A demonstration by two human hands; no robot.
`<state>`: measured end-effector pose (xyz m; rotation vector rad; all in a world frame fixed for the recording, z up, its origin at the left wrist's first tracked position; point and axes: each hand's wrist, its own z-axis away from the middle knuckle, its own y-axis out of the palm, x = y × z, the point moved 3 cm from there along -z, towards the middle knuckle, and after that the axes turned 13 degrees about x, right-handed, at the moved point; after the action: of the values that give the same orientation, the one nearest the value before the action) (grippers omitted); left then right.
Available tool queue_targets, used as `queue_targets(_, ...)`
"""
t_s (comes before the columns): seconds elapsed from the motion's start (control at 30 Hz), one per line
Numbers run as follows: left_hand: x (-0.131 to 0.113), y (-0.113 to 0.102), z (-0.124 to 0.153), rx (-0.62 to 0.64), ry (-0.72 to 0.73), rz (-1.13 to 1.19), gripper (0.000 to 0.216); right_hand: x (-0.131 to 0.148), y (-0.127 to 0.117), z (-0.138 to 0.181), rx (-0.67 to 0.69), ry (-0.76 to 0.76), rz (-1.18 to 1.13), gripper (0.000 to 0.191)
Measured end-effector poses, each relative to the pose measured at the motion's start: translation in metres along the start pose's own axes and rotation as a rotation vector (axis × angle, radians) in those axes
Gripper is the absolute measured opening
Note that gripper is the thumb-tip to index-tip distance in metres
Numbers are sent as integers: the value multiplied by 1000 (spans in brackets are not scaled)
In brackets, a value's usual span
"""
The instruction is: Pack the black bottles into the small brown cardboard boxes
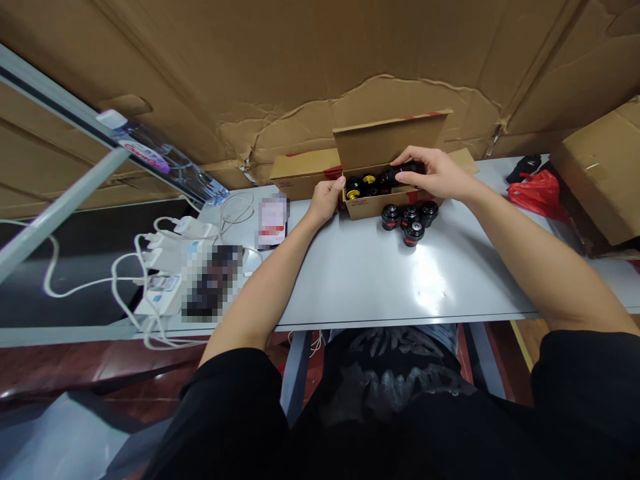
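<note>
A long cardboard box [373,209] with its lid raised stands at the back of the table. Black round parts [370,189], some with gold-coloured rings, lie inside. My left hand [326,200] grips the box's left end, thumb at the rim. My right hand [434,172] reaches over the right half of the box, with thumb and fingers around a black cylindrical part [411,169]; its lower side is hidden. Several black round parts with red marks [411,220] stand grouped on the table in front of the box.
Another cardboard box [305,175] sits behind on the left. Two phones [273,217], power strips with white cables [170,267] and a water bottle [170,160] are at left. A red plastic bag [537,193] and a large carton [607,170] are at right.
</note>
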<state>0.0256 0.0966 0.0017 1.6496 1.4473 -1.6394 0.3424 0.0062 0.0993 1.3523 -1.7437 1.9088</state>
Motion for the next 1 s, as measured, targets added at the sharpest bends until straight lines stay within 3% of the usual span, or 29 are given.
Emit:
queue_targets(0.2,2,0,1,8,2,-7,110,-6,3,-4,-14,40,-3,77)
queue_targets(0.47,13,-4,-2,-5,-28,-8,99,-2,5,-4,-8,116,-1,77)
queue_targets(0.87,24,-5,-4,9,27,4,98,2,5,-3,15,101,60,73)
queue_targets(1.0,34,-7,-8,20,123,-50,102,1,6,-4,4,70,77,59)
